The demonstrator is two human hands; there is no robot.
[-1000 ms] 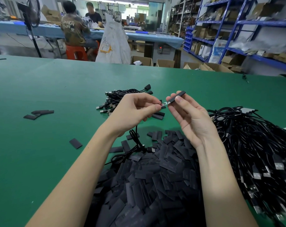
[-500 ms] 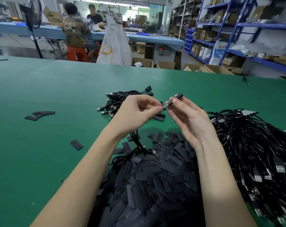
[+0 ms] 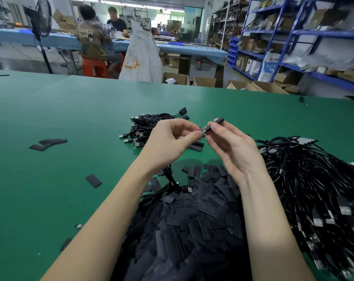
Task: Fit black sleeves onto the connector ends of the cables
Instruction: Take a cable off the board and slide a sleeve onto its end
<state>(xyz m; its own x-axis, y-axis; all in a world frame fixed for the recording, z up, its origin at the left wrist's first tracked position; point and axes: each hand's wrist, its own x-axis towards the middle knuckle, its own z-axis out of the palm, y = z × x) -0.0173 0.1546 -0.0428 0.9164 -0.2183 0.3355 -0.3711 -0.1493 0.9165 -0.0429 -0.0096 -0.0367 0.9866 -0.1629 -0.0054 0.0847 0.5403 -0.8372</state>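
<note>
My left hand (image 3: 172,140) pinches the connector end of a black cable (image 3: 168,179) that hangs down from under its palm. Facing it, my right hand (image 3: 232,147) pinches a black sleeve (image 3: 217,121) between thumb and fingers, its near end at the connector tip. Both hands hover above the green table (image 3: 70,118). A big heap of loose black sleeves (image 3: 192,220) lies under my forearms. A large tangle of black cables (image 3: 314,189) lies to the right. A smaller pile of cables (image 3: 145,126) sits beyond my left hand.
Stray sleeves (image 3: 48,144) lie on the table's left side, one more (image 3: 93,180) nearer to me. Beyond the table are a white sack (image 3: 143,51), cardboard boxes (image 3: 204,81), blue shelving (image 3: 293,37), a fan (image 3: 42,17) and two seated people (image 3: 95,39).
The sleeve in my right hand has slid a little further toward the connector held by my left hand. Both hands stayed in about the same place.
</note>
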